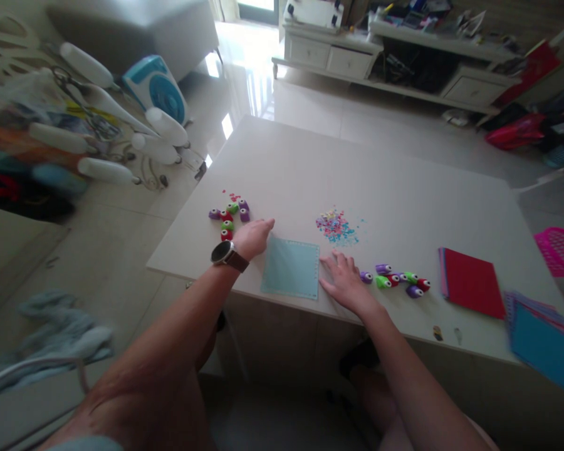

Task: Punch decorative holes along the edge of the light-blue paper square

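A pale blue square sheet point(291, 268) with small marks or holes along its edges lies flat at the table's near edge. My left hand point(256, 239), with a watch on the wrist, is at the sheet's upper left corner; most of its fingers are hidden behind the hand. On the other side, my right hand point(343, 279) rests with fingers apart by the sheet's right edge. Just beyond the sheet is a pile of tiny coloured pieces point(336, 227). Small purple, green and red craft punches point(226, 224) stand left of my left hand, and more punches point(395, 280) lie right of my right hand.
Farther right on the white table point(380, 181) sit a stack of red sheets point(472, 282) and a fanned stack of blue sheets point(540, 344). Two small items point(438, 333) lie near the front edge. A few red bits point(234, 197) are beyond the left punches.
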`<state>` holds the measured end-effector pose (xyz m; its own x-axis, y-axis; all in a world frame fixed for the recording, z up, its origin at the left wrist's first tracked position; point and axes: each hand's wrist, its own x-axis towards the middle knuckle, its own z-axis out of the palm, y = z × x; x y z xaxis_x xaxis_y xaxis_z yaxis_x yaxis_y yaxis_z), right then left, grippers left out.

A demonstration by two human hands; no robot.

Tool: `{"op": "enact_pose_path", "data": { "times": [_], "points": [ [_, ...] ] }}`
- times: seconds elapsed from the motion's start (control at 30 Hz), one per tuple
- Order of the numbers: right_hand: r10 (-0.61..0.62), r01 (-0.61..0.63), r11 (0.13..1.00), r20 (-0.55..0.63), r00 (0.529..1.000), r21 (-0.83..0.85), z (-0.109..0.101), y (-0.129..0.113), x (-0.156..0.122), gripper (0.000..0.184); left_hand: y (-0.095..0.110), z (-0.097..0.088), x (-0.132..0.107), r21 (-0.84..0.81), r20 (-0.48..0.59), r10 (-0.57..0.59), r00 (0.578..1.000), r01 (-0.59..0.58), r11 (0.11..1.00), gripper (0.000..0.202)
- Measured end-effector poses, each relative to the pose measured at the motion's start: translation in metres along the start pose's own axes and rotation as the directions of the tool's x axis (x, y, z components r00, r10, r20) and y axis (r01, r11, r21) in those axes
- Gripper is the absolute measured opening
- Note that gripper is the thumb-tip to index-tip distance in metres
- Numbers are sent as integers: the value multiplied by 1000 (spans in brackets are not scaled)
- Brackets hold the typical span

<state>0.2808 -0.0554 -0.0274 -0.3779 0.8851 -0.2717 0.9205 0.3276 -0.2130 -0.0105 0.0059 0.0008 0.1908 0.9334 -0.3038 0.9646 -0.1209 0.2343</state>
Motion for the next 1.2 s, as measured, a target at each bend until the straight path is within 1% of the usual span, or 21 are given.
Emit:
{"op": "enact_pose_path", "data": {
  "times": [0.07, 0.13, 0.17, 0.2, 0.23, 0.27, 0.3, 0.37, 0.4, 0.43, 0.47, 0.53, 0.57, 0.63, 0.73, 0.8, 0.9, 0.97, 1.07, 1.2],
  "points": [
    [-4, 4, 1000, -2, 1000, -4, 0, 0, 0, 48, -5, -1, 3, -87, -43, 7, 999, -11, 996, 52],
    [-5, 5, 1000, -7, 1000, -7, 0, 0, 0, 49, -5, -1, 8, -227, -87, -19, 996, -2, 974, 51],
    [-9, 8, 1000, -15, 1000, -6, 0, 0, 0, 48, -3, -1, 11, -326, -95, -42, 995, 8, 945, 48],
    [-11, 11, 1000, -35, 999, -1, -1, -1, 0, 46, 1, -1, 13, -443, -91, -65, 994, 18, 897, 44],
    [-12, 13, 1000, -71, 997, 10, -1, -1, 1, 44, 7, -1, 15, -569, -77, -85, 993, 26, 822, 39],
    [-12, 17, 999, -127, 992, 33, -2, -2, 2, 41, 14, -1, 16, -693, -56, -94, 994, 30, 721, 35],
    [-12, 27, 997, -198, 980, 72, -4, -4, 3, 37, 22, -1, 17, -801, -36, -96, 995, 29, 598, 32],
    [-2, 78, 975, -342, 940, 209, -7, -7, 5, 30, 40, 1, 16, -941, -10, -67, 998, 13, 339, 28],
    [8, 120, 946, -390, 921, 302, -9, -10, 7, 29, 50, 3, 15, -973, -5, -49, 999, 7, 232, 28],
    [20, 164, 903, -418, 908, 398, -10, -12, 8, 29, 58, 5, 13, -990, 1, -31, 1000, 6, 143, 28],
    [33, 200, 851, -430, 902, 486, -12, -16, 9, 32, 66, 8, 10, -997, 13, -18, 1000, 14, 75, 30],
    [59, 240, 752, -425, 903, 614, -14, -23, 9, 38, 80, 17, 5, -999, 33, -14, 999, 33, -11, 32],
    [71, 248, 717, -423, 904, 651, -15, -26, 10, 41, 85, 21, 2, -999, 36, -17, 999, 36, -39, 33],
    [94, 253, 680, -424, 901, 688, -17, -31, 9, 38, 92, 30, -2, -996, 33, -27, 999, 31, -87, 34],
    [129, 241, 663, -426, 895, 708, -18, -33, 9, 27, 97, 39, -5, -989, 35, -34, 999, 30, -142, 36],
    [124, 232, 657, -407, 905, 717, -18, -32, 9, 24, 98, 43, -6, -987, 41, -28, 999, 36, -159, 37],
    [95, 215, 681, -376, 922, 700, -15, -30, 10, 25, 99, 47, -7, -986, 43, -27, 999, 38, -163, 39],
    [92, 207, 715, -384, 919, 668, -13, -30, 10, 25, 100, 48, -8, -986, 39, -21, 999, 35, -162, 37],
    [77, 240, 748, -440, 895, 619, -12, -31, 9, 21, 102, 47, -8, -988, 17, -4, 1000, 16, -152, 34],
    [41, 298, 764, -504, 863, 572, -12, -32, 8, 16, 101, 43, -9, -990, 7, -7, 1000, 5, -141, 31]
  ]
}}
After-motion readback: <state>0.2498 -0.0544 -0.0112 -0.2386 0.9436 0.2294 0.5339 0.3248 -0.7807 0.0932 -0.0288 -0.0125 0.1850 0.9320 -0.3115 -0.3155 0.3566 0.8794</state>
